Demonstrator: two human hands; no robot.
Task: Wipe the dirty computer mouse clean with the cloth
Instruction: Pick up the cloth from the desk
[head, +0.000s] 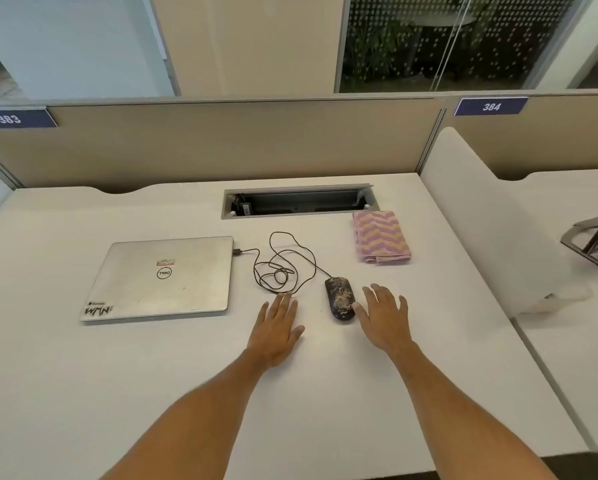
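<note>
A black computer mouse speckled with pale dirt lies on the white desk, its cable coiled to the left. A folded pink and yellow zigzag cloth lies behind and to the right of the mouse. My left hand lies flat on the desk left of the mouse, fingers straight, fingertips near the cable. My right hand is spread just right of the mouse, its thumb touching or nearly touching the mouse's side. Neither hand holds anything.
A shut silver laptop sits at the left with the mouse cable plugged into its side. An open cable tray slot is cut in the desk behind. A beige partition backs the desk; a white divider stands at the right.
</note>
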